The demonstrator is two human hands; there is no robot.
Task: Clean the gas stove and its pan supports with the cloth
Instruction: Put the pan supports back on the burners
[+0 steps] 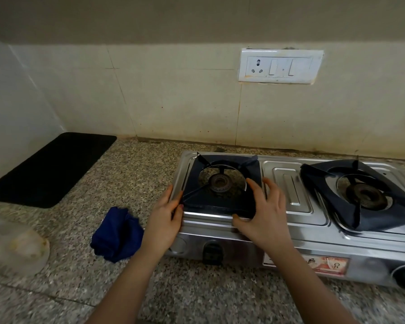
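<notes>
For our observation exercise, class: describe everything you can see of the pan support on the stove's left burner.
The left pan support is a dark, matte, metal-looking square frame with a round opening and slim prongs pointing in at the burner. It sits about level on the steel stove. The left hand touches its front-left corner; the right hand, fingers spread, covers its front-right corner.

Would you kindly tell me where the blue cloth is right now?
In the head view, the blue cloth lies bunched on the granite counter, left of the stove, beside the left hand.
</notes>
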